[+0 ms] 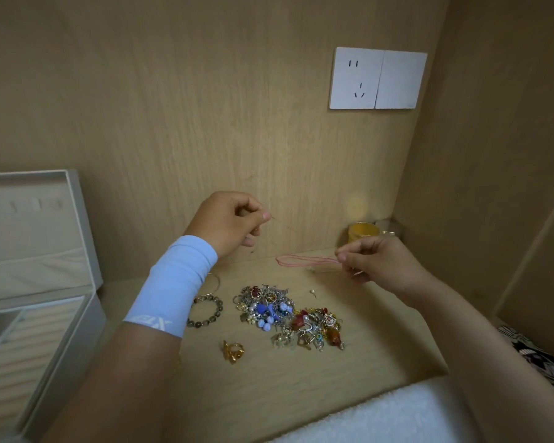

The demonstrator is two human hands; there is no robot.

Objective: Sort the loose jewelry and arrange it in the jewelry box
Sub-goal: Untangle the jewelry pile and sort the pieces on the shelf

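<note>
My left hand (229,220) is raised above the wooden shelf (269,388) and pinches the end of a very thin chain between thumb and forefinger. My right hand (376,260) pinches a thin pink cord necklace (304,259), which loops out to the left just above the shelf. Below both hands lies a tangled pile of loose jewelry (288,316) with blue, red and silver pieces. A grey bead bracelet (207,310), a thin bangle (216,282) and a gold ring (233,350) lie apart from it. The open white jewelry box (87,318) stands at the left.
A small yellow jar (363,231) sits in the back right corner. A white wall socket (377,79) is on the back panel. A white towel (381,417) lies at the front edge. A small pin earring (313,293) rests right of the pile.
</note>
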